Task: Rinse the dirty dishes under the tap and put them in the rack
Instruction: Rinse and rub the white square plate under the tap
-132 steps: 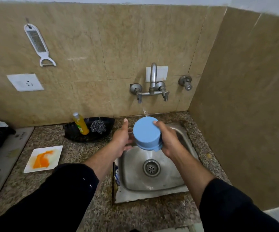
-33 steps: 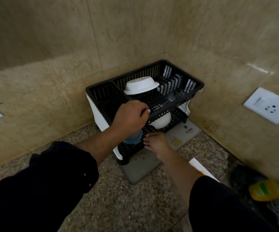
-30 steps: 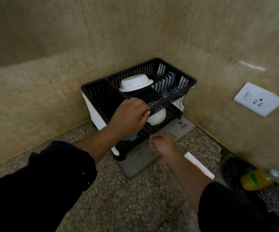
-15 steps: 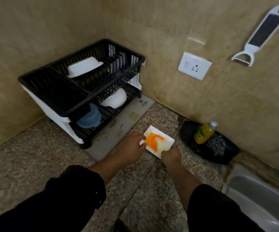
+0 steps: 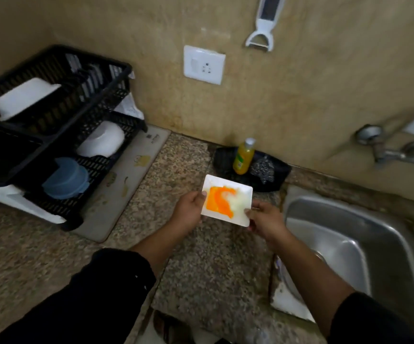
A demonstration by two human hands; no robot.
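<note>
Our left hand (image 5: pixel 188 211) and right hand (image 5: pixel 265 219) now pinch opposite edges of the orange-smeared plate (image 5: pixel 227 198), seemingly just lifted off the counter (image 5: pixel 213 256). The blue bowl (image 5: pixel 64 178) now sits in the rack (image 5: pixel 52 115) at ten o'clock. We judge rinsing comes next, at the sink (image 5: pixel 350 244) at three o'clock.

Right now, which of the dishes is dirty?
The square white plate, smeared orange; the blue bowl and white bowl in the rack show no smears.
</note>
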